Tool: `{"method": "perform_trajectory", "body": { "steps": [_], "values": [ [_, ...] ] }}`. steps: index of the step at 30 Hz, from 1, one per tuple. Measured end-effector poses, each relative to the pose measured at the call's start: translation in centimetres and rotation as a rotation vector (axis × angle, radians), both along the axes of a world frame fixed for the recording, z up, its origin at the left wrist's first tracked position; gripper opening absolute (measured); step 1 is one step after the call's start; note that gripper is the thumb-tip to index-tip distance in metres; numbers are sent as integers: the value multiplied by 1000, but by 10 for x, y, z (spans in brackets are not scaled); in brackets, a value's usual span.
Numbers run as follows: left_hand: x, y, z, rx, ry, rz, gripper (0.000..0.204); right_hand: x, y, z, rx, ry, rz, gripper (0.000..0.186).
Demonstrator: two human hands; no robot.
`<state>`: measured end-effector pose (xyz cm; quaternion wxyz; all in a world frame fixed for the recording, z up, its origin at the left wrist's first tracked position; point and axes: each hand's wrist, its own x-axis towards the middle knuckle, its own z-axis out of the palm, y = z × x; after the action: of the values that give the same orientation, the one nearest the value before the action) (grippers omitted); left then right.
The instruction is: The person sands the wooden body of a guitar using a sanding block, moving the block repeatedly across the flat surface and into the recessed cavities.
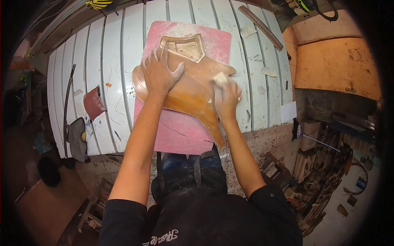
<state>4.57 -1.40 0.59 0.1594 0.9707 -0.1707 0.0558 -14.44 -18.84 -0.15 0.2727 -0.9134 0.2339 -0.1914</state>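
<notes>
White slatted table [117, 45] fills the middle, its near edge toward the person; orange board [328, 61] stands off to the right, beyond the table. Pink mat [182, 137] lies on the table, dusty toward its far end, its near end sticking out past the table edge. Brown panel [193, 88], the piece being worked, rests on the mat, wider than it in places: walled recess at the far end, small hole on the right side, narrow leg pointing to the near right. Black strip [70, 96] lies lengthwise near the table's left edge, grey cloth [76, 138] beside its near end. Wood strip [261, 27] lies slanted at the far right. Left hand [159, 76] is flat on the panel's left part, just below the recess, fingers spread, thumb out, grasping nothing. Right hand [228, 97] is at the panel's right side, blurred, fingers bent round a pale block. Red sheet [94, 103] lies curled left of the mat, white paper [288, 111] at the table's right edge. Smallest: the block [220, 78], at the right fingertips, over the panel's right part; blur hides whether it touches.
</notes>
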Motion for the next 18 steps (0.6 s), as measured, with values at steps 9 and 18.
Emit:
{"method": "perform_trajectory", "body": {
  "steps": [9,18],
  "values": [
    [1,1,-5,12,-15,7,91,33,-7,10,-20,-26,-17,13],
    [3,0,-1,40,18,22,90,11,-4,4,0,14,37,14]
  ]
}}
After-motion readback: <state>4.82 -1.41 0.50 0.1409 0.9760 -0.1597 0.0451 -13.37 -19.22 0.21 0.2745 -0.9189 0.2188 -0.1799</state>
